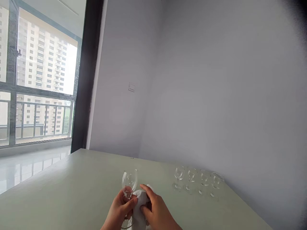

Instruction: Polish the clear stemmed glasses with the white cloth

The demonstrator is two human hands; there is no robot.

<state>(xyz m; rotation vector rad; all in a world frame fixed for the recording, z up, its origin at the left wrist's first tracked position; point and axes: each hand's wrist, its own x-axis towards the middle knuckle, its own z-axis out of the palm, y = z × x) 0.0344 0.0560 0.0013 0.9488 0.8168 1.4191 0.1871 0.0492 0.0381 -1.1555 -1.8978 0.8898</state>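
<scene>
A clear stemmed glass is upright near the table's front, its bowl above my left hand. The fingers of my left hand wrap round the glass at its stem and lower bowl. My right hand holds a white cloth just to the right of the glass, with its index finger stretched over the cloth. The cloth touches the stem area beside my left fingertips. Part of the glass's foot shows below my left hand; the cloth and fingers hide most of the stem.
Several stemmed glasses stand in a row on the pale green table, to the right near the wall. A clear round object lies behind the rightmost glass. Grey walls border the table's back and right; a window is at the left.
</scene>
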